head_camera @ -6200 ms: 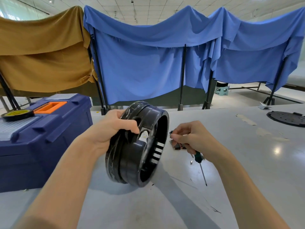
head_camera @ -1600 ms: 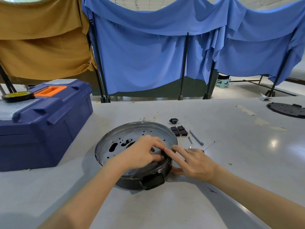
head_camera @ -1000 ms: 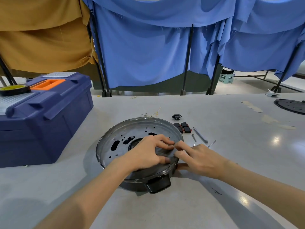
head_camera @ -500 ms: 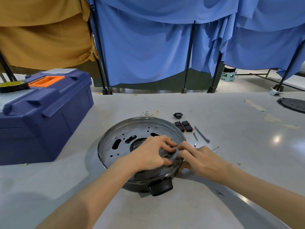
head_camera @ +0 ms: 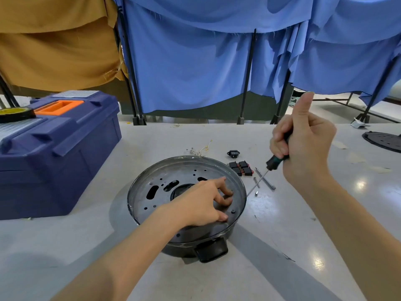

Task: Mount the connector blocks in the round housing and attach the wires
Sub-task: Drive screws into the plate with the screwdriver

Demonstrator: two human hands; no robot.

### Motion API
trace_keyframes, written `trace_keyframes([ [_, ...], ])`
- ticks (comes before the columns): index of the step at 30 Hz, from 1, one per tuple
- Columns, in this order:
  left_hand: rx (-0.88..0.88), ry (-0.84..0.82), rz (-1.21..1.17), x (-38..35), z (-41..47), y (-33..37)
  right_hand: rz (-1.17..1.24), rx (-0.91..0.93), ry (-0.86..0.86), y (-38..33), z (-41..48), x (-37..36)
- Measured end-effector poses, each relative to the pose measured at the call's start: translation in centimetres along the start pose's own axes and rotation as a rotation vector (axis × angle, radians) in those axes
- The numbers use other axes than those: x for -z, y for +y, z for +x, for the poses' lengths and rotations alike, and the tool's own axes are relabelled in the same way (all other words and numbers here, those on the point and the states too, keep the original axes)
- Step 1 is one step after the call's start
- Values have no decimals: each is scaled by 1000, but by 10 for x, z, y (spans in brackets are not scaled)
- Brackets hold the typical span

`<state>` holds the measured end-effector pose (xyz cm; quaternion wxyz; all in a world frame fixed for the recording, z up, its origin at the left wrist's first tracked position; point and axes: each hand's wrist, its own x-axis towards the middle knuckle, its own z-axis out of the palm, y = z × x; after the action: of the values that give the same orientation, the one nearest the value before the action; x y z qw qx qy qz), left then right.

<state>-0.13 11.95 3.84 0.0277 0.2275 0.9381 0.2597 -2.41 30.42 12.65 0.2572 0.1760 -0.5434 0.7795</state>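
Head view: a round housing [head_camera: 184, 170], a dark pan with a perforated metal plate inside, sits flat on a grey table [head_camera: 282, 246] in front of the person. The left hand [head_camera: 201, 205] rests inside it, fingers bent and tips pressing the plate; whether they pin a small part cannot be told. The right hand [head_camera: 303, 144] is raised, its fingers wrapped round a screwdriver [head_camera: 273, 162] with the thumb up. Small black connector blocks [head_camera: 240, 167] lie just beyond the rim, and thin wires [head_camera: 199, 149] lie behind it. The housing looks rigid and fairly weighty, best steadied by its rim or the black handle nearest the viewer. The blocks look light and hard, suited to a fingertip pinch at the sides. The wires look limp and easily bent.
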Motion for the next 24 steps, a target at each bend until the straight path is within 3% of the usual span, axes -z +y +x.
trace_keyframes([
  [7, 24, 11, -65, -3, -3, -2, 94, -189, 95, 19, -14, -14],
  [24, -27, 28, -45, -2, -4, -1, -40, -117, 35, 29, -18, -16],
])
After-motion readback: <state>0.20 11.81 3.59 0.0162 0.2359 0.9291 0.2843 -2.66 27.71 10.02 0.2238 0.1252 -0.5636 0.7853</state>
